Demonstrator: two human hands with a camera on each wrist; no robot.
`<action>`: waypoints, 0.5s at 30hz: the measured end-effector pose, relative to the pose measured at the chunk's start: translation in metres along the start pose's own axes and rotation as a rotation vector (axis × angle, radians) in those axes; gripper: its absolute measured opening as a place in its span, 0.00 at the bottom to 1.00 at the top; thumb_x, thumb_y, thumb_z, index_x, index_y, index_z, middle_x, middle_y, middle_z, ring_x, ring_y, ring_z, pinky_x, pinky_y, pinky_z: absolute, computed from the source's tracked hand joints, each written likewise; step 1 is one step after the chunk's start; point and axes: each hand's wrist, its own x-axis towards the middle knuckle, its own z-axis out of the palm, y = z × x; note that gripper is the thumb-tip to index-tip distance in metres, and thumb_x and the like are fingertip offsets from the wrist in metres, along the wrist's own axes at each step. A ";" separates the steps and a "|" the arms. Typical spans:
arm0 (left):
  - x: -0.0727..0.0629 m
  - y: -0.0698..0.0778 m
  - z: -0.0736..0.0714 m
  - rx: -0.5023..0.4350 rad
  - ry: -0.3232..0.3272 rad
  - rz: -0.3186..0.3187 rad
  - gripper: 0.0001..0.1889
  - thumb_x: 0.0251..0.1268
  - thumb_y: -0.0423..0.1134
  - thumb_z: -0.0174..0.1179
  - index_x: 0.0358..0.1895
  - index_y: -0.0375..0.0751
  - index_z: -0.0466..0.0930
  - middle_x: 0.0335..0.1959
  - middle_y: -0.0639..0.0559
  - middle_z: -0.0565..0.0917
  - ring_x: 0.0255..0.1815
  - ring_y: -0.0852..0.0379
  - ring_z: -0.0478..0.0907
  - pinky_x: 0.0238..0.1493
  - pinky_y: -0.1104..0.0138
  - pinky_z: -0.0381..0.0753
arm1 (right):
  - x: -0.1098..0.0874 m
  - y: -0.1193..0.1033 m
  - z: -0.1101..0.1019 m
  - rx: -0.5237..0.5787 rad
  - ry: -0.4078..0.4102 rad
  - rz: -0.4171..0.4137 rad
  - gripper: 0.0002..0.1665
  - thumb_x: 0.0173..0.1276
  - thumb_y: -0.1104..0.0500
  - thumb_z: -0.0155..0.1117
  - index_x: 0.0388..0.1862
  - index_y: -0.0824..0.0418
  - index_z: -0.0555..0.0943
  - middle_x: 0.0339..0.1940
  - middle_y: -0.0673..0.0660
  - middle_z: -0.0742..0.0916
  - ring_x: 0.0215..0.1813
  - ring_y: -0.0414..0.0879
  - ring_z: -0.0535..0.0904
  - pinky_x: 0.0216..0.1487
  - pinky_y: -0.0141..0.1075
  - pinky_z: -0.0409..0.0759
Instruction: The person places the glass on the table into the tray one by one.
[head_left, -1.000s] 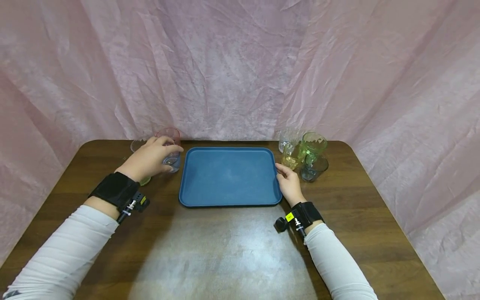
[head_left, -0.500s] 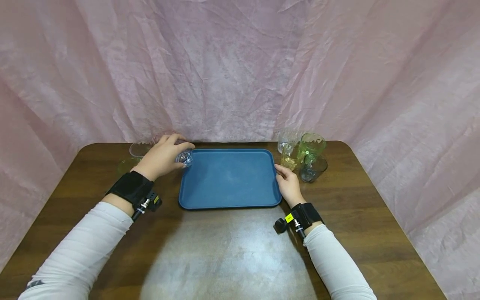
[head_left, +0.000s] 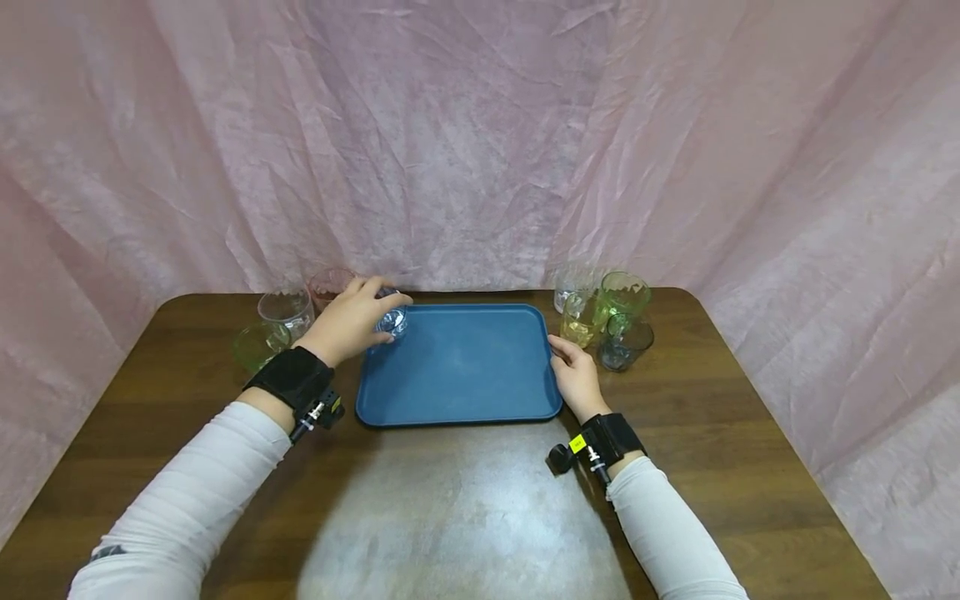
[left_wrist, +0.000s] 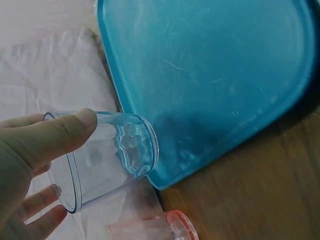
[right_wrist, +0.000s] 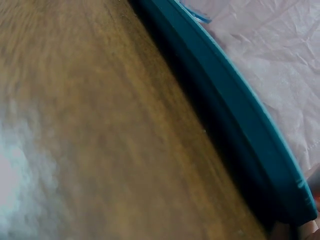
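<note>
My left hand [head_left: 348,323] holds a clear, blue-tinted drinking glass [head_left: 392,322] over the back left corner of a blue tray [head_left: 465,371]. In the left wrist view the thumb lies along the side of the glass [left_wrist: 102,162], the fingers are round its rim end, and its base points at the tray [left_wrist: 210,75]. My right hand [head_left: 577,377] grips the tray's right edge. Only bits of its fingers [right_wrist: 312,231] show at the tray's corner in the right wrist view.
Left of the tray stand a pink glass [head_left: 327,285], a clear glass [head_left: 287,308] and a green glass [head_left: 255,346]. To the right are a clear glass [head_left: 572,279], a yellow one [head_left: 577,325], a green one [head_left: 626,292] and a grey one [head_left: 621,346]. A pink curtain [head_left: 480,150] hangs behind the wooden table [head_left: 712,467].
My left hand has carried the blue-tinted glass rightward, from beside the pink glass to over the tray's corner. The right hand stays at the tray's edge.
</note>
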 end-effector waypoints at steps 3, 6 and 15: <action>0.003 0.003 0.001 0.006 -0.020 0.004 0.33 0.56 0.37 0.76 0.67 0.46 0.77 0.69 0.33 0.70 0.67 0.29 0.66 0.62 0.41 0.73 | -0.002 0.001 0.001 0.001 0.004 0.004 0.25 0.76 0.70 0.49 0.70 0.71 0.73 0.70 0.71 0.75 0.70 0.62 0.72 0.69 0.51 0.72; 0.006 0.005 0.002 0.014 -0.042 -0.006 0.33 0.56 0.37 0.76 0.68 0.46 0.77 0.70 0.33 0.70 0.68 0.29 0.66 0.63 0.41 0.72 | -0.004 0.002 0.001 0.013 0.006 0.006 0.25 0.76 0.70 0.50 0.69 0.71 0.74 0.70 0.70 0.76 0.71 0.62 0.72 0.69 0.51 0.72; 0.013 0.003 0.007 0.047 -0.053 -0.035 0.33 0.55 0.37 0.77 0.67 0.46 0.78 0.68 0.33 0.71 0.67 0.30 0.67 0.63 0.41 0.73 | 0.000 0.001 0.001 0.027 0.002 -0.014 0.25 0.76 0.70 0.49 0.70 0.71 0.74 0.70 0.69 0.75 0.71 0.61 0.71 0.70 0.49 0.71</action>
